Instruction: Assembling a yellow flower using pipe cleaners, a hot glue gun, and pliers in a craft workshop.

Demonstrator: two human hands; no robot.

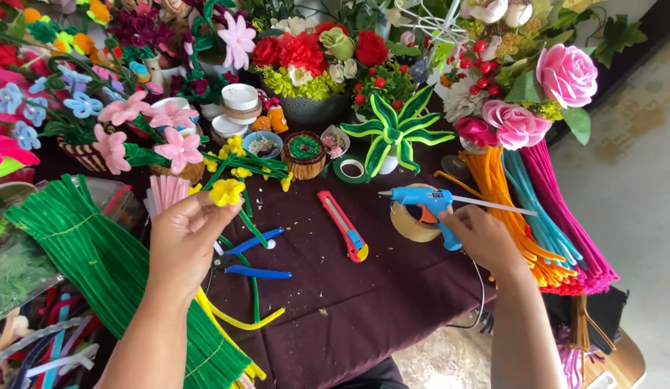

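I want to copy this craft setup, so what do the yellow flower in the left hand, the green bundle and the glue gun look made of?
The yellow flower in the left hand looks like bent fuzzy pipe cleaner: soft, matte petals. The green bundle seems the same chenille wire, thin fuzzy rods lying together. The glue gun under the right hand appears smooth blue plastic with a slight sheen.

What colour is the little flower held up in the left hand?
Yellow: the flower, pinched by the left hand, shows clearly in the head view.
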